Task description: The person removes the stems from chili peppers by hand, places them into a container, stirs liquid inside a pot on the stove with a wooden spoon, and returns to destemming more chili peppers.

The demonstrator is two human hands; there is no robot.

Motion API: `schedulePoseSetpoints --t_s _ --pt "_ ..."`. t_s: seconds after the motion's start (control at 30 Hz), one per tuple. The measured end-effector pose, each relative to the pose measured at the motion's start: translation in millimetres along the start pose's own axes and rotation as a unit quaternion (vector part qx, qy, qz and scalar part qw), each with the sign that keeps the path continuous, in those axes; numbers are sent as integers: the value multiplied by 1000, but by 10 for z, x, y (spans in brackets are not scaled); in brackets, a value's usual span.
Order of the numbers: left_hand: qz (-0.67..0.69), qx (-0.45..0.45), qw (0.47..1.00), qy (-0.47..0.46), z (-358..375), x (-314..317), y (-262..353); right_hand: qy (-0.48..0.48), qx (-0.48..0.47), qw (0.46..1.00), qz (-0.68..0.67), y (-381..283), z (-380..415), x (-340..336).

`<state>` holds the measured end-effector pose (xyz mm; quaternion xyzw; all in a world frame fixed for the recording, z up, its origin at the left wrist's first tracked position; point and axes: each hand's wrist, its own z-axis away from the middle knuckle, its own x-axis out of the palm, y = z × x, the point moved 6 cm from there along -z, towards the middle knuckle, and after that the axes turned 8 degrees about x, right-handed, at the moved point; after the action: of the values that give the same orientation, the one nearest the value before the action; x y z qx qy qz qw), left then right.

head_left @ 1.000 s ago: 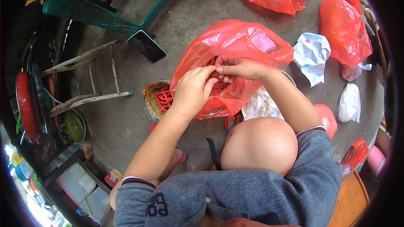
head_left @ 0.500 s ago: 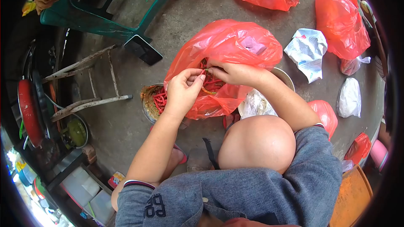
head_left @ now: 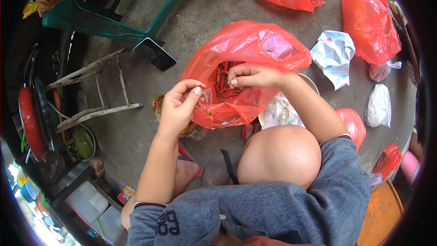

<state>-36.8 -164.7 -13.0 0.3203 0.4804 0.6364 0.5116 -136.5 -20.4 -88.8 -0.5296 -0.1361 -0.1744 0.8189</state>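
Observation:
Red chillies (head_left: pixel 223 78) show in the mouth of an open red plastic bag (head_left: pixel 236 54) in front of me. My right hand (head_left: pixel 257 76) is at the mouth of the bag, thumb and forefinger pinched on a small green stem (head_left: pixel 231 83). Left of the bag's mouth, my left hand (head_left: pixel 181 102) is pinched over a pot (head_left: pixel 187 130); a thin, greenish chilli (head_left: pixel 205 110) hangs beside its fingers. My left hand and forearm cover most of the pot.
A phone (head_left: pixel 154 53) leans against a green plastic chair (head_left: pixel 104 31). A wooden frame (head_left: pixel 98 109) stands on the left. Right of the bag lie a crumpled white bag (head_left: pixel 334 57) and red bags (head_left: pixel 371 27). Behind my right knee sits a bowl with clear plastic (head_left: pixel 280 111).
My hands have moved apart: the left shifted left and down, towards the pot, and the right stayed at the bag's mouth, moving slightly right.

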Motion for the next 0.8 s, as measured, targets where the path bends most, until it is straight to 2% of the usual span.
schedulePoseSetpoints --t_s 0.03,0.07,0.13,0.2,0.27,0.3,0.33,0.37,0.4,0.47,0.53,0.57,0.6,0.67,0.7,0.73,0.8 --pt "2 20 999 32 61 -111 135 59 17 992 110 17 -17 -58" --pt "3 42 997 66 119 -245 231 115 47 957 260 -8 3 -134" --pt "-82 76 986 121 241 -579 233 201 37 930 306 142 -37 -219" --pt "-146 18 983 113 373 -800 41 207 2 922 328 369 -132 -266" --pt "-311 -5 948 62 481 -917 -189 220 -30 910 350 375 -156 -254" --pt "-349 42 933 81 498 -882 -121 257 -62 887 379 291 -102 -237" --pt "-348 42 933 80 484 -850 -106 294 -92 860 406 204 -40 -227" --pt "-296 69 945 122 457 -854 -32 294 -90 860 407 165 -10 -223" --pt "-241 96 952 164 429 -840 51 292 -54 873 388 158 19 -245" --pt "-178 102 965 166 313 -653 201 290 -13 881 373 111 70 -260" --pt "-230 164 958 -39 166 -108 381 149 78 875 453 184 27 -110" --pt "-286 187 932 -121 147 147 347 96 112 868 473 330 10 -70" --pt "-339 210 895 -202 144 396 306 98 117 867 475 292 38 -38" --pt "-442 206 834 -258 164 684 -22 -4 228 836 500 374 132 147" --pt "-496 232 801 -244 197 743 -162 26 193 832 520 435 167 142" --pt "-492 233 802 -246 203 760 -235 26 197 832 518 462 200 141" --pt "-570 167 731 -336 238 818 -459 14 145 817 558 458 236 179"
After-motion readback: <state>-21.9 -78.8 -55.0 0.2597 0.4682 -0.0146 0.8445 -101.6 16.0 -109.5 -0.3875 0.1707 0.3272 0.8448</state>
